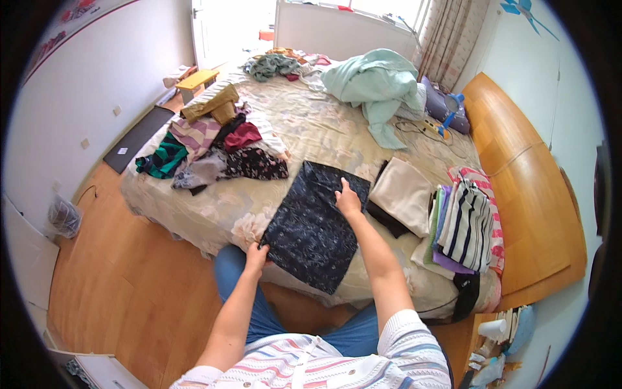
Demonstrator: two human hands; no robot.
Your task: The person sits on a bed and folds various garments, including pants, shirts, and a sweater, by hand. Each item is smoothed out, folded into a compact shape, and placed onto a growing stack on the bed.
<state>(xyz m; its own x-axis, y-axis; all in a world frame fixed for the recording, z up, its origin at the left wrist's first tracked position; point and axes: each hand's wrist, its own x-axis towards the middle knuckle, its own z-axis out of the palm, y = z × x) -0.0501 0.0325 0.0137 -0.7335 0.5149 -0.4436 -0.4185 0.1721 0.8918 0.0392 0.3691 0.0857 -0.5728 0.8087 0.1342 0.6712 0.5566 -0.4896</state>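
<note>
Our hands on a dark garment at the bed's near edge

Our left hand (256,254) pinches the dark patterned garment's (311,230) near corner, fingers clamped; our right hand (348,201) presses flat on its far edge, fingers together, beside folded clothes (466,223) on the bed (311,129).

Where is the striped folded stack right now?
In the head view the striped folded stack lies at the bed's right end, beside the wooden headboard, just right of the beige folded cloth.
</note>
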